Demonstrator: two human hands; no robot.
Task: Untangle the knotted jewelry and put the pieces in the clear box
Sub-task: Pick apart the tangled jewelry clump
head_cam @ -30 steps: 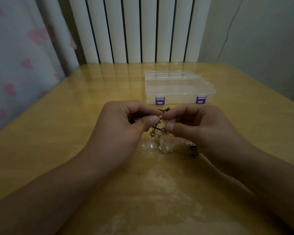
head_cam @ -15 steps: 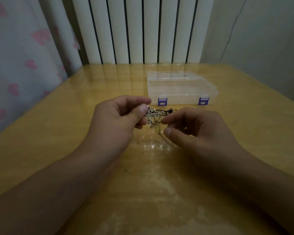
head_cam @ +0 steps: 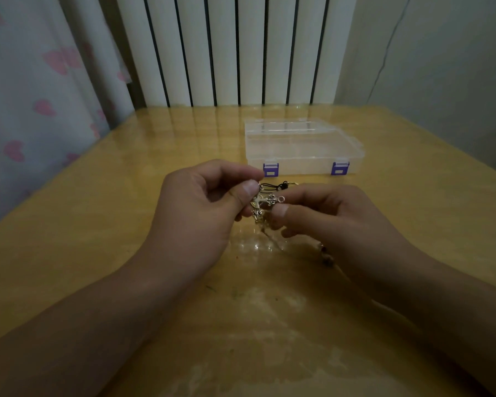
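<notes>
A home room, dim and domestic.
White radiator [head_cam: 235, 50] at 12 o'clock, heart-print curtain [head_cam: 26, 104] at 9 o'clock, glossy wooden table [head_cam: 126, 196] filling the foreground.

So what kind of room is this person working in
Probably a room in a home, perhaps a bedroom: a white radiator stands behind the glossy wooden table, and a curtain with pink hearts hangs on the left.

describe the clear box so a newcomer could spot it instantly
On the glossy yellow wooden table, look toward the far edge by the white ribbed radiator. The flat clear plastic box sits there, lid closed, beyond both hands. Two purple latches on its front mark it.
</notes>
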